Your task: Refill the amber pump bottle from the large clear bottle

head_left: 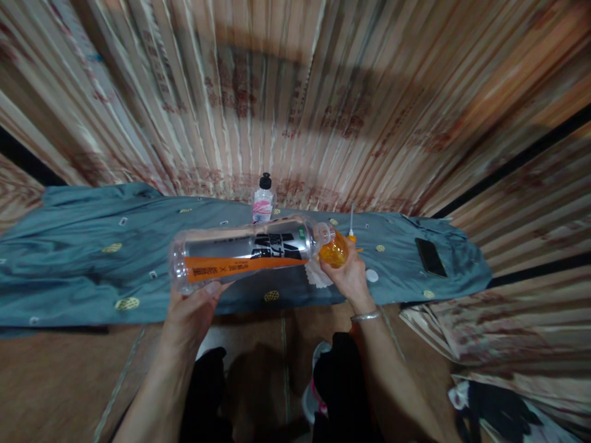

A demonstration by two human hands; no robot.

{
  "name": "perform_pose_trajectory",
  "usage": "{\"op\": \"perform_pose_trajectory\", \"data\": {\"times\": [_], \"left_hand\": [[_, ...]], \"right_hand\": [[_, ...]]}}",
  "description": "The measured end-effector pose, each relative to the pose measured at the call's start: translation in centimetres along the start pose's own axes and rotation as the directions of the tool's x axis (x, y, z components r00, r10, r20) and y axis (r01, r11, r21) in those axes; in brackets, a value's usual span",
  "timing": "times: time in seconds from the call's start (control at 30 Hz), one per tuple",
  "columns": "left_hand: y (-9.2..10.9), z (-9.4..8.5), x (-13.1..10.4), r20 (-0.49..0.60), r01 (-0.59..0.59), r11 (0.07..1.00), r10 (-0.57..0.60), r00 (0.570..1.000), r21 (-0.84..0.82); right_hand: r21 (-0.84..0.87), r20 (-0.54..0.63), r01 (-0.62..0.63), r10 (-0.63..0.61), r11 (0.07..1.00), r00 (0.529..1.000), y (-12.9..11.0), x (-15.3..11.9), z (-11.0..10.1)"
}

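Observation:
A large clear bottle (240, 251) with a silver and orange label lies nearly level in the air above the cloth. Its base rests in my left hand (196, 307), whose fingers are wrapped round the underside. At the bottle's neck, on the right, my right hand (347, 271) is closed round a small clear container (334, 251) with orange contents. The bottle's mouth meets or overlaps this container; whether they touch cannot be made out. A silver bracelet circles my right wrist. Beneath the neck, a crumpled white tissue (318, 275) is partly hidden.
Behind the large bottle stands a small black-capped bottle (263, 203). A white disc (372, 275) and a dark phone (430, 257) lie to the right on the green patterned cloth (240, 299). A thin white nozzle (351, 224) points up behind my right hand. Curtains hang behind.

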State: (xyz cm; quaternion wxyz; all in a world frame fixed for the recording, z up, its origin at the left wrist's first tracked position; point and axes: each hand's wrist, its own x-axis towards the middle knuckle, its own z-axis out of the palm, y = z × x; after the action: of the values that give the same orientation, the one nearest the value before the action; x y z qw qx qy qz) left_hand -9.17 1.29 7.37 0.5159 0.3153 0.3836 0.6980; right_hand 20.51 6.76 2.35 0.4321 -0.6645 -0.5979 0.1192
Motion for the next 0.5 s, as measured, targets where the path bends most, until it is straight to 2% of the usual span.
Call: {"op": "perform_pose_trajectory", "data": {"times": [0.2, 0.5], "left_hand": [[-0.30, -0.59, -0.02, -0.020, 0.001, 1.000, -0.001, 1.000, 0.003], [-0.07, 0.16, -0.01, 0.014, -0.012, 0.999, 0.013, 1.000, -0.039]], "right_hand": [[-0.004, 0.006, -0.012, 0.012, 1.000, 1.000, -0.60, -0.08, -0.07], [0.019, 0.003, -0.026, 0.026, 0.999, 1.000, -0.88, -0.03, -0.12]]}}
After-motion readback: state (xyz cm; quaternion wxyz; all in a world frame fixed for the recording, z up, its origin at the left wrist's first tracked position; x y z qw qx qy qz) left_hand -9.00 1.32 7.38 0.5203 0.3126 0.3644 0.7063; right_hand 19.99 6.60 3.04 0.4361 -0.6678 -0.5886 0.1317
